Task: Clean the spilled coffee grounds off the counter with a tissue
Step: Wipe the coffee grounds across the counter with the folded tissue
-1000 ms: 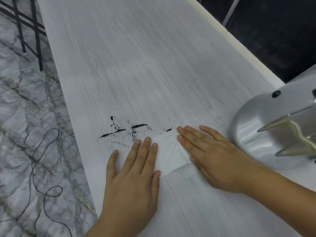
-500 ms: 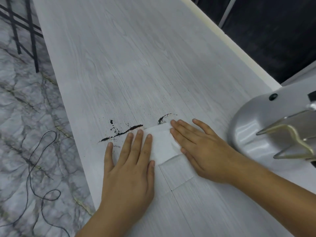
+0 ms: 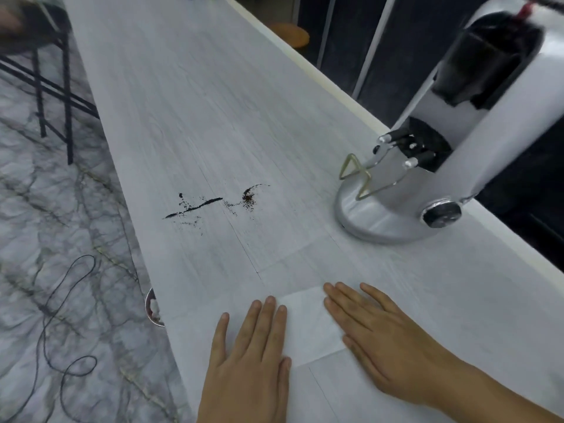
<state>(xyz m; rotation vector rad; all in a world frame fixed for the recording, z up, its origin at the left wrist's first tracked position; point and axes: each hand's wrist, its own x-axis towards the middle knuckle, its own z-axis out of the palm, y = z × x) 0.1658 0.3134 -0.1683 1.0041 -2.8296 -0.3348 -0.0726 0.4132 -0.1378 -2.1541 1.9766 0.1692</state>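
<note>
I've drawn the tissue back toward me. Half a second ago its far edge sat right against the coffee grounds, and now it lies well short of them, near the front of the counter. My left hand and right hand both lie flat, fingers straight and close together, pressing on the tissue's left and right sides; neither pinches it.

The grounds remain on the counter as thin dark streaks, with a brownish clump on the side toward the grinder. That stroke herded them into lines but seems to have lifted little — the tissue's underside is hidden, so I can't be sure. I judge the wipe barely begun — it needs another forward pass that gathers the grounds.
</note>
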